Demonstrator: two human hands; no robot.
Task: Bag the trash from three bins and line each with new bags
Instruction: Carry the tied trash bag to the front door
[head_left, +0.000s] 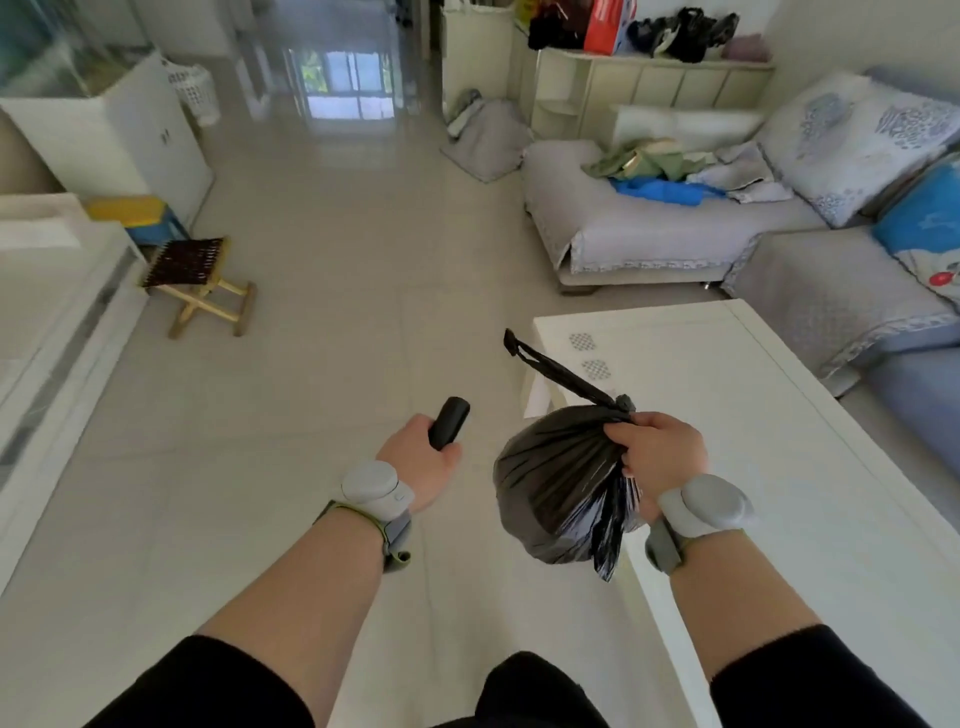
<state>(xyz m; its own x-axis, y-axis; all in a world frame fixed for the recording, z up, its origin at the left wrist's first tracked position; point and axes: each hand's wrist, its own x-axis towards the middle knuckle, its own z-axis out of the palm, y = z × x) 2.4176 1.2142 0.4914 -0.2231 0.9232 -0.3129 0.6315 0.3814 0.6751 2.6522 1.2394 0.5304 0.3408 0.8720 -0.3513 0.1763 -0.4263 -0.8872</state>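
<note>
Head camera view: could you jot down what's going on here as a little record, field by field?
setting: living room with pale tiled floor
left hand: grips a small black roll of bags
right hand: grips the gathered neck of a full black plastic trash bag, held off the floor
bag tie: long black strip sticking up from the knot
to the right: white low table
to the left: wooden folding stool with woven seat
bins: none in view
wrists: grey strapped devices on both

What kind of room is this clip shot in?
Most likely a home living room: a covered sofa with pillows, a white low table and a small wooden stool on a tiled floor.
</note>
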